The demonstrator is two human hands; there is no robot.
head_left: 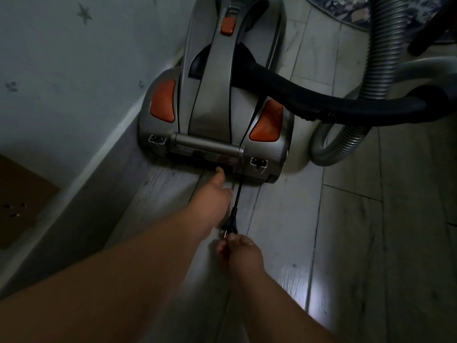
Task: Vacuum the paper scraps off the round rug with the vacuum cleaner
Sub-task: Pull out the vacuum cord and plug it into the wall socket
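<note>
Pulling the plug and cord out of the vacuum cleaner, mid-frame. Right hand pinched on plug; left hand bracing the rear, fingers hidden. Best drawn straight, steadily. Round rug upper right.

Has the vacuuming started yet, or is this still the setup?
Still setup. The vacuum cleaner stands on the floor by the wall, hose attached. In hand: the right hand holds the plug of its cord, while the left hand reaches to the machine's rear. Left: plugging in and cleaning the round rug, barely in view.
</note>
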